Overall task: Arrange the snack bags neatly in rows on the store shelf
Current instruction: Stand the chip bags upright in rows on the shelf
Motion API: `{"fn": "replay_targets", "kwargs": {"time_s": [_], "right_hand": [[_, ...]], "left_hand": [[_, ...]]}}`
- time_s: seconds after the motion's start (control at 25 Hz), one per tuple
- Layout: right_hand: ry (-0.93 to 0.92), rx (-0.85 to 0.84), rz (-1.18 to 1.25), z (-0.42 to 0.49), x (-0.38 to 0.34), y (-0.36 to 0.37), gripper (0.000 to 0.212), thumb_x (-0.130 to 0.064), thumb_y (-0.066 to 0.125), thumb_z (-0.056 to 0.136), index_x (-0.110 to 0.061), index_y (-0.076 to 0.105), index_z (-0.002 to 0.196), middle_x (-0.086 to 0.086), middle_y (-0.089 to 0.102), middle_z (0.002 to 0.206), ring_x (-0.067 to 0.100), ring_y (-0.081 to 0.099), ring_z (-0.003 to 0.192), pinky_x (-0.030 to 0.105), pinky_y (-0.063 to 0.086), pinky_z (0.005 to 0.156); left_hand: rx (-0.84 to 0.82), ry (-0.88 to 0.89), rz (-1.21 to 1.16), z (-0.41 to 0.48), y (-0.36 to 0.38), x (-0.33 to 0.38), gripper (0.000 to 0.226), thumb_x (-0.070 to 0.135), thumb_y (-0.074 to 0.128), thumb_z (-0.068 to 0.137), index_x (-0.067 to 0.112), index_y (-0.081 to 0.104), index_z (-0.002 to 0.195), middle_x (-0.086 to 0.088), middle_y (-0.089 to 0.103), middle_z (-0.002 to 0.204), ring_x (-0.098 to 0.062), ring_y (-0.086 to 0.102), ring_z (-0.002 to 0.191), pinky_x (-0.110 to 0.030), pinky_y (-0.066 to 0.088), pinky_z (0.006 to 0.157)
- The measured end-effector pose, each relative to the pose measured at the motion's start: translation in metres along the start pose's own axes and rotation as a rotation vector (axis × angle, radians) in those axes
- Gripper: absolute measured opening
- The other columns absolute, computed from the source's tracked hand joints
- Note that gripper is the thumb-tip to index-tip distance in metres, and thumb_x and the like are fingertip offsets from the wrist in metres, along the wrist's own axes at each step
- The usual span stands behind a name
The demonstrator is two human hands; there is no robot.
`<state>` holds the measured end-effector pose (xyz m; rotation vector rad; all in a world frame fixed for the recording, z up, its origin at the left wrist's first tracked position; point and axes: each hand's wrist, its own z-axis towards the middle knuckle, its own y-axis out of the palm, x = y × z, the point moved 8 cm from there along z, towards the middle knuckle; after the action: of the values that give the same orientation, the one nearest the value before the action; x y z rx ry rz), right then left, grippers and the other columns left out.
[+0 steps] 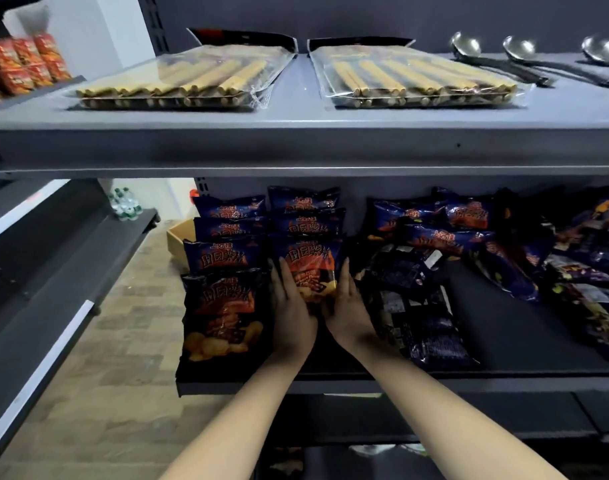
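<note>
Left hand and right hand are both flat with fingers straight, one pressed along each side of a chip bag, so the bag is sandwiched between the palms. Nothing looks curled round it, though the thumbs are tucked low where I can't really see them. That bag sits at the front of the second column on the lower shelf, overlapping the bags behind it like shingles. My guess is the two-sided squeeze is to square it up so its edge runs parallel with the first column just beside it on the left, which is lined up front to back. The bags there lie flat, label up, each covering part of the one behind so the names show. To the right it's a different story: a couple of bags lie back side up right next to the right hand, and further over a loose pile sits every which way. So I'd say roughly two columns done, plenty left. The upper shelf with its packs of sticks and ladles isn't part of this
</note>
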<state>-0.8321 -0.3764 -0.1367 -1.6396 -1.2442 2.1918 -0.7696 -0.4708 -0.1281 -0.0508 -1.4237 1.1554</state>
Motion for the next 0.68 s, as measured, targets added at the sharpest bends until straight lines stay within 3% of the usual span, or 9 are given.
{"fn": "replay_targets", "kwargs": {"time_s": [0.08, 0.16, 0.28, 0.48, 0.68], "right_hand": [[-0.039, 0.055, -0.061, -0.004, -0.001, 0.002, 0.088, -0.032, 0.048, 0.095, -0.018, -0.025, 0.142, 0.01, -0.004, 0.158, 0.021, 0.0, 0.146, 0.022, 0.002, 0.111], [-0.095, 0.104, -0.063, -0.006, -0.006, 0.001, 0.091, -0.034, 0.05, 0.093, -0.023, -0.026, 0.141, 0.007, -0.012, 0.157, 0.024, -0.003, 0.146, 0.032, 0.01, 0.117], [-0.241, 0.169, -0.219, -0.011, -0.013, 0.001, 0.082, -0.03, 0.049, 0.093, -0.03, -0.013, 0.147, 0.001, -0.021, 0.156, 0.026, -0.012, 0.145, 0.041, 0.006, 0.117], [-0.173, 0.081, -0.464, -0.009, -0.008, 0.01, 0.067, -0.035, 0.031, 0.099, -0.032, -0.018, 0.145, -0.004, -0.034, 0.15, 0.021, -0.027, 0.141, 0.037, -0.012, 0.115], [-0.13, -0.039, -0.433, -0.007, -0.004, 0.016, 0.068, -0.034, 0.028, 0.1, -0.036, -0.03, 0.136, -0.004, -0.039, 0.146, 0.021, -0.025, 0.141, 0.037, -0.005, 0.118]], "left_hand": [[-0.002, -0.044, -0.02, 0.0, 0.002, -0.002, 0.097, 0.007, 0.058, 0.084, 0.019, -0.016, 0.146, -0.009, -0.014, 0.156, -0.028, -0.003, 0.144, -0.045, 0.009, 0.117], [0.001, -0.038, -0.012, 0.0, 0.003, 0.0, 0.094, 0.011, 0.057, 0.086, 0.019, -0.014, 0.146, -0.007, -0.015, 0.156, -0.03, -0.001, 0.144, -0.043, 0.007, 0.114], [0.018, 0.045, 0.077, -0.001, 0.003, 0.003, 0.09, 0.012, 0.055, 0.086, 0.02, -0.011, 0.148, -0.004, -0.023, 0.153, -0.031, -0.004, 0.144, -0.043, 0.006, 0.114], [-0.002, 0.144, 0.245, -0.001, 0.01, 0.006, 0.079, 0.017, 0.041, 0.09, 0.016, -0.015, 0.146, 0.001, -0.025, 0.153, -0.02, -0.02, 0.142, -0.04, -0.008, 0.114], [-0.069, 0.097, 0.185, 0.003, 0.014, 0.002, 0.081, 0.023, 0.041, 0.09, 0.021, -0.021, 0.142, 0.006, -0.03, 0.149, -0.015, -0.025, 0.139, -0.04, -0.008, 0.115]]}}
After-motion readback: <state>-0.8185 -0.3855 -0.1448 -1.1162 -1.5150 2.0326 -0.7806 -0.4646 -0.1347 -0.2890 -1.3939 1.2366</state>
